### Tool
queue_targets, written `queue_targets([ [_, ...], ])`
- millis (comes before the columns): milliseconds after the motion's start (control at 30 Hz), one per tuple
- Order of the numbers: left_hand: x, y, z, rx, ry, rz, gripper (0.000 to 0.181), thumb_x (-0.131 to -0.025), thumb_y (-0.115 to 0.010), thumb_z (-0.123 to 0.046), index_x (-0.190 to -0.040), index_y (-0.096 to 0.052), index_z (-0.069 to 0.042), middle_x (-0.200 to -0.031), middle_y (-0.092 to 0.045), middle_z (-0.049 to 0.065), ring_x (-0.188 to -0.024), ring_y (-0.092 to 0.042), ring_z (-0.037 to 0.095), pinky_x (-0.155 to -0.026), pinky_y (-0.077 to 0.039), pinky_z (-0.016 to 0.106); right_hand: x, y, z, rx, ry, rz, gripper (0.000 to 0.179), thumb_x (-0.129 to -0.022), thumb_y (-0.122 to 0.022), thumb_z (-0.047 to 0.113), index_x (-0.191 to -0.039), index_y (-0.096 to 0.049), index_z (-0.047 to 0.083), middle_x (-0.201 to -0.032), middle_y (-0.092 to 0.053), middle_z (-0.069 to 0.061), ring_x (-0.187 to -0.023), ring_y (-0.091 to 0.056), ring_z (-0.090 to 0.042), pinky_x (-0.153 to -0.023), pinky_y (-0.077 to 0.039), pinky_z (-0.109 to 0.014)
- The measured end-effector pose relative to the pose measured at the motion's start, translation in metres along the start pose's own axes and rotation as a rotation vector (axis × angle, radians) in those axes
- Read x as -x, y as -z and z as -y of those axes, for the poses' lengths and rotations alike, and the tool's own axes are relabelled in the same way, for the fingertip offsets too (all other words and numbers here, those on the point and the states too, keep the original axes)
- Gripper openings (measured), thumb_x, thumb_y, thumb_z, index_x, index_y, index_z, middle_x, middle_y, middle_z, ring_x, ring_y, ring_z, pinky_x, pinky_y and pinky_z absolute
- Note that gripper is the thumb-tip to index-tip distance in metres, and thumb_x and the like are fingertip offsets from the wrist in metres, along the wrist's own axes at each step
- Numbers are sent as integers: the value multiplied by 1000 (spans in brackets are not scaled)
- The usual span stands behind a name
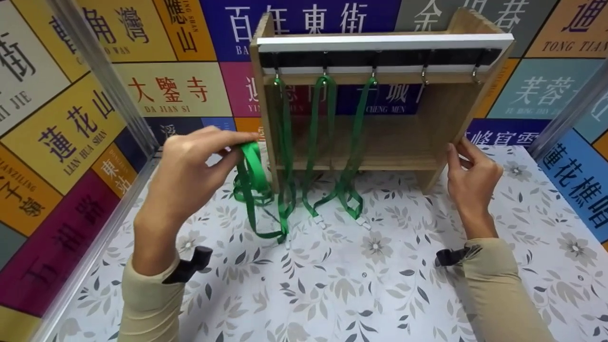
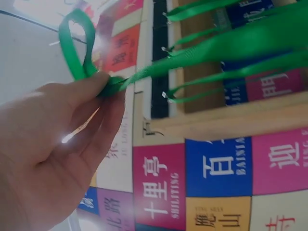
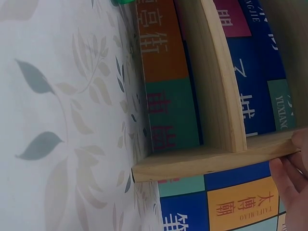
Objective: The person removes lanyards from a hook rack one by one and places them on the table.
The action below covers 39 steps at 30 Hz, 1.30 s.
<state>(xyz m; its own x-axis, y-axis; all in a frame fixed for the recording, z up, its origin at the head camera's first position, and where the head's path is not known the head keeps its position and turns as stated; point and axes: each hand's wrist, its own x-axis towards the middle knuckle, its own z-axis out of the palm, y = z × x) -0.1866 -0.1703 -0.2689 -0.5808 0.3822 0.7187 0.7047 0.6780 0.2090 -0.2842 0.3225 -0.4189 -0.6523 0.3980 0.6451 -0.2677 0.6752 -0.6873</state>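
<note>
below left grip [image 1: 185, 166] hangs its pinched green lanyard [image 1: 257, 171]; right grip [image 1: 475, 178] holds the rack [image 1: 456, 114].

Lettered panels [image 1: 173, 107] filled the upper left of the frame; a flowered desk [image 1: 323, 289] covered the lower middle.

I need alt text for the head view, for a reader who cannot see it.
A person's left hand pinches a looped green strap beside a wooden rack, while the right hand grips the rack's right side. Green straps hang from three of its five hooks; the rack stands on a leaf-patterned white surface.
</note>
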Motion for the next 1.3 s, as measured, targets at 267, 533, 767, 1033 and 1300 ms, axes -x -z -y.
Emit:
queue_targets([
  [267, 17, 4, 34, -62, 187, 160, 27, -101, -74, 0, -122, -84, -13, -106, -82, 11, -87, -73, 26, -82, -64, 43, 0, 0, 0, -8, 8, 2, 34, -105, -73, 29, -138, -75, 22, -128, -80, -1, -114, -80, -22, -92, -62, -18],
  [533, 36, -17, 66, -109, 297, 370, 21, -97, -74, 4, -113, -84, -5, -109, -83, 17, -100, -79, 37, -93, -65, 53, 2, -2, -1, -5, -7, 10, 35, -105, -73, 30, -139, -75, 22, -131, -78, 2, -119, -78, -17, -93, -62, -20],
  [767, 51, -72, 67, -28, 350, 623, 19, -97, -74, 2, -108, -86, -7, -105, -83, 13, -94, -78, 28, -86, -67, 43, 1, -1, -1, -10, -12, -3, 32, -104, -74, 28, -136, -77, 24, -129, -79, 2, -113, -79, -11, -91, -59, -12],
  [1033, 72, -126, 70, -5, 274, 759, 21, -95, -75, 4, -109, -85, -8, -105, -82, 10, -93, -74, 22, -86, -65, 42, 2, 0, -2, -6, -25, 3, 33, -104, -74, 28, -137, -76, 26, -130, -79, 3, -114, -79, -13, -93, -60, -15],
  [1300, 82, -136, 76, 49, 268, 831, 16, -93, -80, 1, -106, -84, -8, -100, -80, 8, -86, -68, 18, -80, -63, 38, 1, -1, -1, -36, 22, -9, 32, -104, -74, 28, -136, -77, 23, -126, -81, -3, -105, -73, 10, -90, -60, -12],
])
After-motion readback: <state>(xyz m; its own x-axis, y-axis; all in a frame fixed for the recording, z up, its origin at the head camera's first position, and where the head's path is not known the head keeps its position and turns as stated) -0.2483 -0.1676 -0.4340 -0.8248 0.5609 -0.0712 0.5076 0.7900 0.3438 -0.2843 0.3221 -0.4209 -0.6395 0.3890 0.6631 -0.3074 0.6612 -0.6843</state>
